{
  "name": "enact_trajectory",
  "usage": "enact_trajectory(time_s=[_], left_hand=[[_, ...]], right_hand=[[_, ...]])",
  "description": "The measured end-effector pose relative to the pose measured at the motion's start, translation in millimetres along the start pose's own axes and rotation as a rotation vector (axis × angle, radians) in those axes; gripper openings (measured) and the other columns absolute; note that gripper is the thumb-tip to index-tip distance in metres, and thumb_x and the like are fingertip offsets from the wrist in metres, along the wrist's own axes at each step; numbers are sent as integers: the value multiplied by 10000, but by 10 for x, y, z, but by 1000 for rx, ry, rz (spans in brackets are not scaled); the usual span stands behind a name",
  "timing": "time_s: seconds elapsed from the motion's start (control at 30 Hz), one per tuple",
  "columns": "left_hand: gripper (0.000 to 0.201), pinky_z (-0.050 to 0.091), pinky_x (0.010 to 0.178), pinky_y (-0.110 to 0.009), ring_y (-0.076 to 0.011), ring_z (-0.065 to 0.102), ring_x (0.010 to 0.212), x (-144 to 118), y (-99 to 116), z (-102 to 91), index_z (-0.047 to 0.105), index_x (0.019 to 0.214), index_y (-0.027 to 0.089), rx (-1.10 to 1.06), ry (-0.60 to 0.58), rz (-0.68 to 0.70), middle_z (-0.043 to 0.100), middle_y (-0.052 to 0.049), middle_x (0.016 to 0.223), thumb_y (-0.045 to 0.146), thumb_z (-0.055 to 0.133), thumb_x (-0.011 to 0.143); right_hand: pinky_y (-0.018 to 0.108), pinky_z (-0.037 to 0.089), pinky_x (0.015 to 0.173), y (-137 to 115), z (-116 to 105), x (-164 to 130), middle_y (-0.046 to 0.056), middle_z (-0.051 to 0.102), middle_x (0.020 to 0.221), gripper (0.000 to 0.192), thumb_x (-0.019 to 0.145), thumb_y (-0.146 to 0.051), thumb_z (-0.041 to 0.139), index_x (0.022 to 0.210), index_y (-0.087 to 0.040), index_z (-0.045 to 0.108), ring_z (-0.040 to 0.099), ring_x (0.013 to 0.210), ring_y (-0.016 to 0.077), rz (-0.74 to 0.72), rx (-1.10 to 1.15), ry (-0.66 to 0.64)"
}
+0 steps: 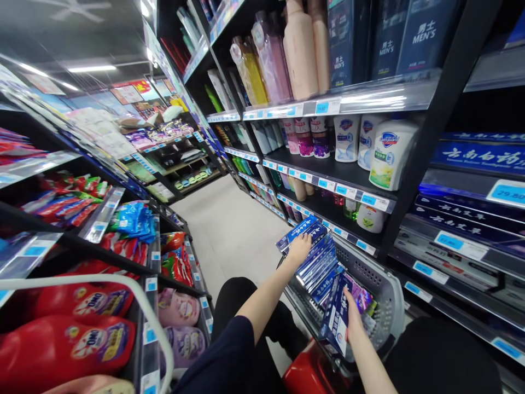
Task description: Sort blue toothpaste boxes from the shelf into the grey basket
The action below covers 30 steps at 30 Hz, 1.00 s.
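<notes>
Shop aisle, viewed from low down.

Left hand (301,247): arm stretched forward, fingers curled over the top end of a stack of blue boxes (315,260), gripping it. The stack is long flat cartons with white lettering, fanned slightly and leaning back toward the right hand.

Right hand (353,320): closer to the body, just below and right of the left. Fingers are extended and pressed flat against the side of a dark blue box (336,317) with a white end panel; the thumb is hidden, so a full grip cannot be confirmed. This box touches the lower end of the stack.

Both hands and the boxes sit over a grey basket (381,290) with a perforated wall. Small purple packets (361,298) lie inside it, just beyond the right fingertips. A red frame (305,372) shows beneath the basket, under the right forearm.

Right of the hands: dark shelves (463,241) holding rows of the same blue cartons, with blue price tags on the rails. Above the left hand, a shelf with white bottles (389,153); higher up, pink and yellow bottles (266,60).

Left of the hands, across the pale floor (229,230): racks with red pouches (82,339) and blue packets (133,219). A white curved bar (135,306) crosses in front of the pouches, well apart from the left arm.
</notes>
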<state>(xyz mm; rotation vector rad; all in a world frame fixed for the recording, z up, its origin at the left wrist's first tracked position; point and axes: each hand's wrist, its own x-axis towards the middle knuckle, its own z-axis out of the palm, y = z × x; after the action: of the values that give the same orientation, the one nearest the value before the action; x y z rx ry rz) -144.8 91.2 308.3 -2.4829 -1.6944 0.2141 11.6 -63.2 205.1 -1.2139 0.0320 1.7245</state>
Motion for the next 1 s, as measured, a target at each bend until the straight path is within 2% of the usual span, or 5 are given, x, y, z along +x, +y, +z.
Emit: enact_trajectory(time_s=[0.3,0.43,0.7,0.87,1.0], left_hand=[[461,401,1007,-425,-306,469,1243,-111,77,-197,449,1336,75,-83,71,-70,521,-184,1364,307,430,938],[373,388,1043,-384,-240,534,1169,-541,297,-214,574,1219,156,-451,157,-177,631,-99,1232,341,392,950],[695,558,819,-404,-278,656,1001,-1595,780,176,534,1214,195,-1353,-668,-275,655,-87,1172,494,755,628],[706,601,638,-378,-234,687,810,-1722,904,405,507,1068,167,-1766,-721,-530,649,-75,1035,320,845,467],[676,607,657,-400,-236,679,835,-1706,967,475,517,1018,172,-1841,-735,-504,638,-55,1007,263,854,440]], right_hand=[[391,537,878,-120,104,-170,62,749,890,548,723,-482,660,1170,-171,598,677,993,263,153,128,60],[409,547,855,-118,94,-163,73,748,880,492,721,-500,650,1088,-173,636,686,964,278,174,136,55],[417,563,812,24,10,-18,61,743,817,401,728,-454,654,1021,-181,634,702,880,275,117,99,63],[401,561,813,38,-15,-22,48,742,846,407,716,-432,662,1035,-182,625,695,896,263,75,25,59],[401,563,805,15,-80,-21,33,740,823,421,728,-434,654,1068,-190,620,696,876,258,73,-9,62]])
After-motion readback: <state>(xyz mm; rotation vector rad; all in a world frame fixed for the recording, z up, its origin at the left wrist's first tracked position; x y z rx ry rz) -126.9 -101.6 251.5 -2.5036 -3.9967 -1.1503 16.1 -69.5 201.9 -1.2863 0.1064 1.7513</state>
